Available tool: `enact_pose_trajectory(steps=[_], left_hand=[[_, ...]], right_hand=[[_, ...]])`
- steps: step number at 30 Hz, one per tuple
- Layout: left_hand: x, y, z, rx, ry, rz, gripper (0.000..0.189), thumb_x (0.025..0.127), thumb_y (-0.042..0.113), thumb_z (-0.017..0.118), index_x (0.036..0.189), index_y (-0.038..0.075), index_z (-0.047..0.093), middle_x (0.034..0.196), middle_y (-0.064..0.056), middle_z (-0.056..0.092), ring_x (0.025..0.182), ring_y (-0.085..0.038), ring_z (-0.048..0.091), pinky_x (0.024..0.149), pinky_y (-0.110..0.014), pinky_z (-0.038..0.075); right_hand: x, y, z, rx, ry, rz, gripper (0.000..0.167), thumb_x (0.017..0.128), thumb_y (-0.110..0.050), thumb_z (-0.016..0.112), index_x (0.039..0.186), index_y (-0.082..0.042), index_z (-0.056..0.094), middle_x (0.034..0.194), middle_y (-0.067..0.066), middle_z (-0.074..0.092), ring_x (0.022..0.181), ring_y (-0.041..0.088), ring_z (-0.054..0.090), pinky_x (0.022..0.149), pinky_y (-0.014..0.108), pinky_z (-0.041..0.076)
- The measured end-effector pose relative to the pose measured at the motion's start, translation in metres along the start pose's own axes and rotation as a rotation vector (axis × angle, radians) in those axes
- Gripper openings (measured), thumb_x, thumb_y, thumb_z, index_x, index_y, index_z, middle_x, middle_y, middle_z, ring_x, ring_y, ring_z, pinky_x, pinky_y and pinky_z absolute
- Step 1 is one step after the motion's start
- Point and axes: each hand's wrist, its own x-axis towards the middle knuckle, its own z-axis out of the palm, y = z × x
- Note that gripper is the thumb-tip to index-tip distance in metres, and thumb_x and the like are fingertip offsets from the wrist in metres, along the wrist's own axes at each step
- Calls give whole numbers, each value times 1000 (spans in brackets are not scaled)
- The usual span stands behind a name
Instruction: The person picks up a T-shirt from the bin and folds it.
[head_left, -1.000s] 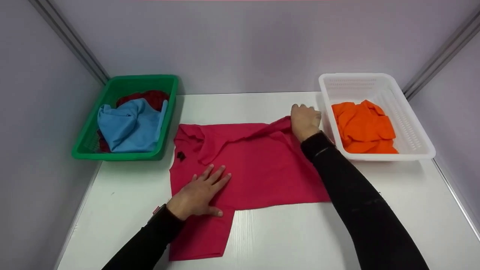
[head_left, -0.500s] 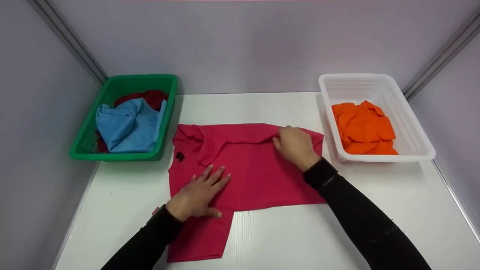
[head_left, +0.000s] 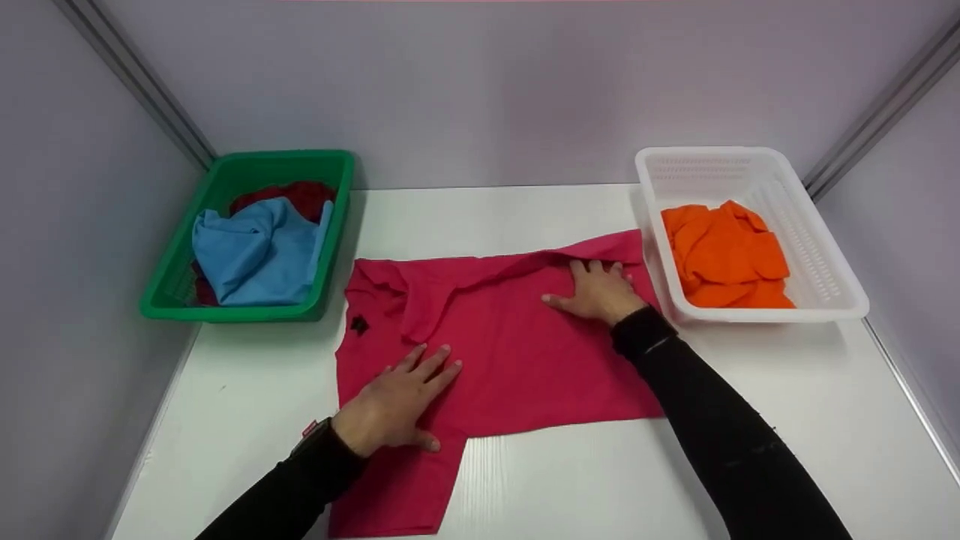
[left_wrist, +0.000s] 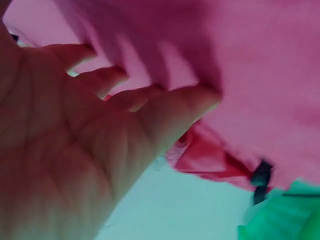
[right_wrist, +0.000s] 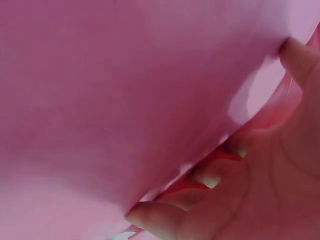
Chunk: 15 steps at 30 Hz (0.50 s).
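A crimson shirt (head_left: 525, 360) lies on the white table, one sleeve (head_left: 390, 487) pointing toward the front. Folded cloth runs along its far side, and a small dark patch (head_left: 358, 324) shows near its left edge. With fingers spread, the left hand (head_left: 394, 409) rests on the shirt's left part. The right hand (head_left: 600, 292) touches the shirt near its far right corner, fingers apart and fingertips at the edge of the fold. Both wrist views show fingertips against the cloth (left_wrist: 270, 75); in the right wrist view the cloth (right_wrist: 100, 100) fills most of the picture.
A green basket (head_left: 341, 247) at the back left holds blue cloth (head_left: 262, 251) and dark red cloth (head_left: 304, 199). At the back right, a white basket (head_left: 832, 262) with orange cloth (head_left: 724, 255) stands close beside the shirt. Grey walls enclose the table (head_left: 540, 480).
The right hand has let go of the shirt's far edge and now lies spread on it. The far right corner reaches further back, and the shirt has slid slightly toward the front with the left hand.
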Motion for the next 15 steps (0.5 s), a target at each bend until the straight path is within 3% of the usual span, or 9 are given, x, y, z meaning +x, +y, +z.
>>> enact_pose_trajectory(steps=[2, 4, 6, 7, 9, 12, 15], left_hand=[[4, -2, -10, 121, 71, 30, 97, 91, 45, 103, 173, 17, 59, 174, -11, 63, 160, -38, 62, 116, -58, 68], [10, -7, -22, 282, 195, 34, 81, 89, 44, 104, 158, 15, 71, 150, -10, 77, 137, -32, 77, 102, -49, 74], [18, -16, -34, 379, 298, 1, 70, 87, 42, 105, 144, 13, 75, 130, -10, 81, 116, -30, 82, 93, -47, 75], [23, -21, -39, 401, 316, -26, 68, 88, 41, 105, 140, 11, 75, 126, -11, 80, 112, -31, 81, 90, -47, 75], [31, -30, -46, 388, 305, -91, 68, 91, 43, 103, 141, 7, 72, 127, -16, 79, 113, -35, 81, 91, -50, 75], [46, -39, -49, 309, 210, -162, 75, 99, 47, 95, 150, 1, 67, 135, -22, 77, 116, -40, 82, 94, -56, 75], [60, -43, -46, 329, 162, -190, 69, 104, 48, 88, 148, -1, 67, 130, -24, 77, 105, -38, 84, 89, -53, 76]], right_hand=[[-1, 0, -1, -16, -22, 11, 106, 112, -71, 65, 183, -1, 31, 185, 39, 33, 169, 78, 24, 135, 93, 25], [-2, 0, -1, -29, -26, 13, 105, 113, -72, 64, 183, 0, 31, 185, 40, 33, 169, 78, 25, 135, 93, 26], [-1, -1, 0, -42, -20, 13, 104, 113, -71, 63, 182, 0, 32, 184, 40, 34, 168, 78, 27, 135, 93, 28], [-2, -1, 0, -48, -16, 12, 104, 113, -71, 63, 182, 1, 33, 183, 40, 35, 167, 78, 28, 134, 93, 29], [-1, -1, 2, -53, -7, 9, 103, 113, -71, 63, 181, 1, 35, 183, 40, 36, 167, 78, 30, 134, 92, 30], [-1, 0, 2, -62, -2, 6, 103, 113, -72, 63, 181, 1, 36, 181, 40, 38, 165, 78, 31, 134, 92, 31], [-1, 1, 2, -61, 9, -2, 102, 113, -71, 64, 181, 0, 37, 180, 40, 40, 164, 78, 33, 133, 92, 32]])
